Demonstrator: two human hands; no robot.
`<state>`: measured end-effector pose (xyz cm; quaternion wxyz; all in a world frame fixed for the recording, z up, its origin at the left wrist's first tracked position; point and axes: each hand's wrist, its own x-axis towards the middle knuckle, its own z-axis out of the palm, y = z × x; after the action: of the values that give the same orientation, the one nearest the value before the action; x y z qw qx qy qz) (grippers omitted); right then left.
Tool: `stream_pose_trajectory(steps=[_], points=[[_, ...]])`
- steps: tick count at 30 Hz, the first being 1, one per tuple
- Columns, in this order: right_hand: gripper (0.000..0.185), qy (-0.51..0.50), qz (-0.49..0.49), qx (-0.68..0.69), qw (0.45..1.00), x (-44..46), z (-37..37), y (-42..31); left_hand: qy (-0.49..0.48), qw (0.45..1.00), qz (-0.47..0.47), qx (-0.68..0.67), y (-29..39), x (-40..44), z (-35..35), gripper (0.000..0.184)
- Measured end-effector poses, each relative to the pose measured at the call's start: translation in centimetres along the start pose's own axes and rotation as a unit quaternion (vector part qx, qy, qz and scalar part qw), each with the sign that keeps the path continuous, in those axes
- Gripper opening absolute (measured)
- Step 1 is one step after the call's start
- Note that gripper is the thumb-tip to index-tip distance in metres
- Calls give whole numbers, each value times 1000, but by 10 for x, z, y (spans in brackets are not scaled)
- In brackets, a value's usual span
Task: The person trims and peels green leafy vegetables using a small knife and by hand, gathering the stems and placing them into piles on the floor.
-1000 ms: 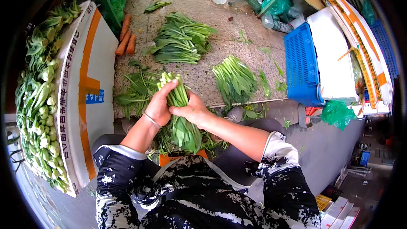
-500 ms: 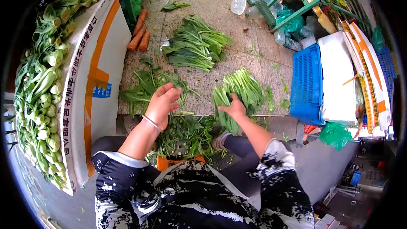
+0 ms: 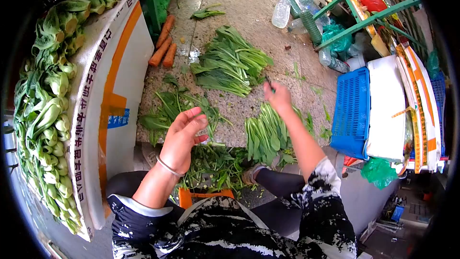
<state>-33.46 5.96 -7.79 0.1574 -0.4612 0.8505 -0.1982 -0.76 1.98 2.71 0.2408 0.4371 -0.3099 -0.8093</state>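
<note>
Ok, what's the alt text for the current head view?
A person's right hand grips a small, thin, dark object beside a flat pile of leafy green stems, while their empty left hand hovers half-open near loose green leaves. At left, green vegetables lie on a white box with orange tape.

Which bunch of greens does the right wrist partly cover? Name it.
The bunch on the near side of the right hand; the larger pile beyond and loose heap leftward lie clear.

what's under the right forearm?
A bunch of leafy greens, lying on the speckled slab. Its left part shows; the right forearm covers some of the rest, so its full right edge and whatever lies directly beneath can't be seen.
</note>
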Motion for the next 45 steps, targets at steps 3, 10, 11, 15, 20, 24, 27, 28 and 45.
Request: stream_pose_trajectory(steps=[3,10,11,15,20,24,27,28,45], points=[[26,80,-36,-14,996,61,1,-42,1,1000,-7,-7,1,1,0,40],[29,55,-105,-28,993,125,64,-73,37,999,12,13,7,18,-10,38],[29,87,-118,-9,989,130,72,-67,41,999,18,19,9,20,-10,37],[23,199,-119,62,971,113,35,-80,34,997,35,52,13,24,-13,31],[20,182,-216,219,934,5,-16,-141,35,931,220,289,14,29,-12,31],[20,-103,-68,526,841,-70,-15,-168,54,774,400,487,20,21,-2,38],[21,-186,9,609,771,-91,-3,-170,4,803,378,460,17,18,-6,28],[24,-193,35,593,781,-96,-4,-172,-20,886,247,391,13,19,-10,24],[67,-111,5,79,991,-14,58,-100,11,948,194,251,5,28,-11,17]])
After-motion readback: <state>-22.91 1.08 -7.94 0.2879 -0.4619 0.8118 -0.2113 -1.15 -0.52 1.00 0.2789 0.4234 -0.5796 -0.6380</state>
